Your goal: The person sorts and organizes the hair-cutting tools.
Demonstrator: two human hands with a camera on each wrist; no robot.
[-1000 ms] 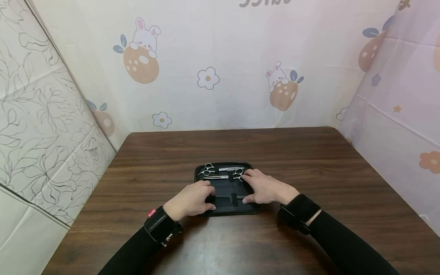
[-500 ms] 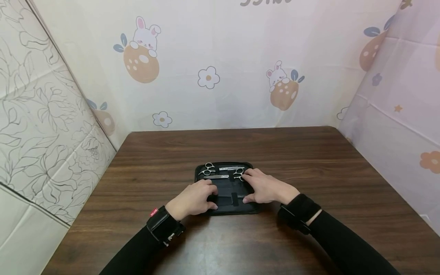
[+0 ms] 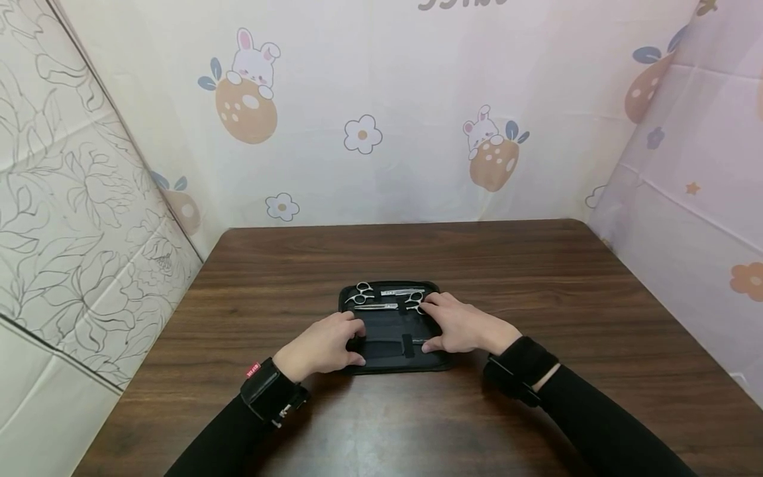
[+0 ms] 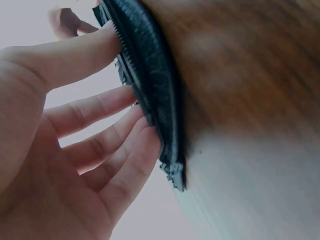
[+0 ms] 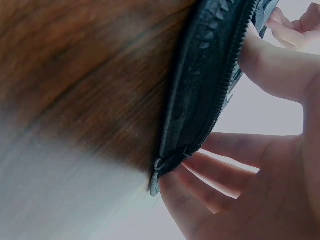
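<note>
In the head view, a printed backdrop [image 3: 417, 165] is seen behind the worktop [image 3: 286, 262], its grey lettering [image 3: 461, 4] cut off by the top edge. An unfolded black case [image 3: 384, 326] is set on the worktop between both hands; its side edges are partly covered by the left hand [image 3: 322, 342] and the right hand [image 3: 467, 328]. Two pairs of scissors [image 3: 375, 307] are held inside, the nearer pair's handles partly hidden by right fingertips. In the left wrist view, the zipped edge [image 4: 124, 46] is touched by spread fingers and thumb; the case's interior is hidden. In the right wrist view, the opposite edge is likewise touched by parted fingers, its upper end cut off.
</note>
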